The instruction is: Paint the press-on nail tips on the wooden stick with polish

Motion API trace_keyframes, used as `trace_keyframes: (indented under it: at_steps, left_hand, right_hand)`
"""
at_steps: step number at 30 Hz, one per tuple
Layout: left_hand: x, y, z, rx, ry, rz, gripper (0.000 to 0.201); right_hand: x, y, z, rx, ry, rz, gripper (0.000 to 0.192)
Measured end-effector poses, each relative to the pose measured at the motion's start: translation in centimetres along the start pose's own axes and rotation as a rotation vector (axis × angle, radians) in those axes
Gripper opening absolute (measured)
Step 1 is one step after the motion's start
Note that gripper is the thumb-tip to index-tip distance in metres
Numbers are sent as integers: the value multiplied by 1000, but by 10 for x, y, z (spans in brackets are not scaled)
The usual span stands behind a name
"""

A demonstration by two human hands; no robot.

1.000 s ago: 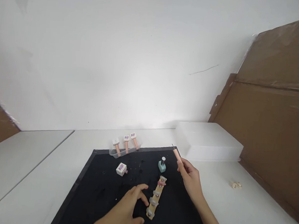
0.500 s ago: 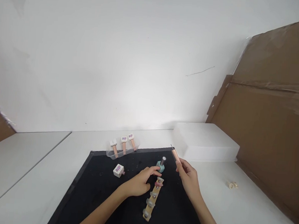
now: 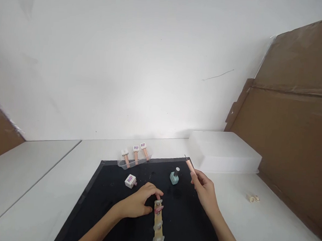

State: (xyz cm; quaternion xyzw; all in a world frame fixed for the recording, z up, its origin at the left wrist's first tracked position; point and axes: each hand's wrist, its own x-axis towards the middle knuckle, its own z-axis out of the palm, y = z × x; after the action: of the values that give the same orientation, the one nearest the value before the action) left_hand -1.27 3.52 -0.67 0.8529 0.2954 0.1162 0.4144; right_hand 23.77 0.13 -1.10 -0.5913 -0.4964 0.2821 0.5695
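Left hand (image 3: 138, 202) down on the black mat (image 3: 104, 189), fingers curled at the far end of the wooden stick (image 3: 158, 225), touching it beside the pink-painted nail tip (image 3: 158, 208). Whether the fingers pinch the stick or only press on it cannot be told. Right hand (image 3: 204, 190) raised just right of it, fingers closed on a thin brush (image 3: 190, 166), pink handle, dark tip pointing up and away.

Stick lies near the mat's front edge, running toward the camera, with clear nail tips (image 3: 158, 232) set along it; near end runs out of frame.

Step in hand, as judged: steadying the stick so the brush can work on a nail tip. To do it well:
- keep the left fingers on the wood, off the pink tip, since wet paint would smear;
- hold the stick flat to the mat so it cannot roll;
- bring the brush down tip first, wrist low, light strokes.

Further back: teal polish bottle (image 3: 174, 176) standing open-looking between the hands, near the brush; easy to knock with the right wrist. White cube bottle (image 3: 130, 181) on its side, left of it. Clear tray (image 3: 132, 164) at the mat's far edge holding three capped brushes (image 3: 135, 154). White box (image 3: 224, 151) on the table beyond the right hand; small pale rings (image 3: 253, 198) far right.
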Motion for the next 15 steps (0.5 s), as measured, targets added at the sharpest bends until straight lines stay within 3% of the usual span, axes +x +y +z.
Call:
trace_keyframes:
  at_steps: [5,8,15]
  left_hand:
    - [-11,0,-4,96,-61,12,39]
    - [-15,4,0,141,14,33,23]
    - [-28,19,6,218,177,66,12]
  right_hand:
    - [-3,-3,1,-4,4,1,37]
    - [-3,-4,1,-5,0,-1,36]
    - [1,0,0,2,12,15,37]
